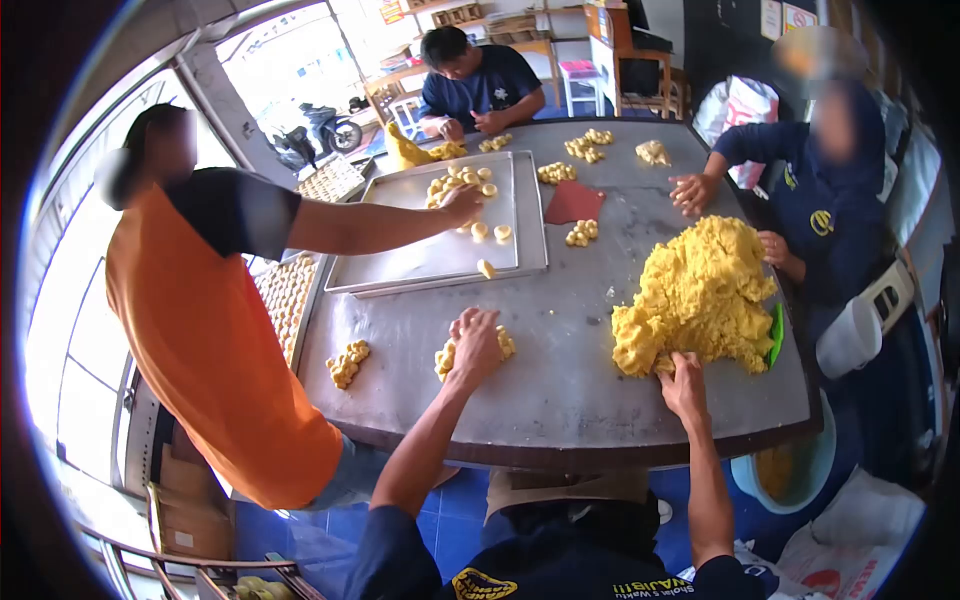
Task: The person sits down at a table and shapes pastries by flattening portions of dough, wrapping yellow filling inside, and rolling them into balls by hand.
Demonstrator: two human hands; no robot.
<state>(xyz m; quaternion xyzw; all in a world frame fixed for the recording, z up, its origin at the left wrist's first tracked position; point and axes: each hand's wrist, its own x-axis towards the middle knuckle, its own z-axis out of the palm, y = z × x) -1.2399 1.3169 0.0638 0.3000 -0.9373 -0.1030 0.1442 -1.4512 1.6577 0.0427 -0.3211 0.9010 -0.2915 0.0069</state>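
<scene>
We are observing the yellow dough (700, 285) lying heaped at the right of the table (570, 400), our right hand (684, 384) pinching its near edge, our left hand (478, 343) curving over a dough-piece cluster (444, 363), grasp indeterminable, and a metal tray (415, 262) resting beyond.

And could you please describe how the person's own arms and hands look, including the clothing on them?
The left hand and right hand wear no gloves, and the forearms are uncovered. The dark navy sleeves end near the elbows. The dark shirt has a yellow emblem and printed lettering.
</scene>
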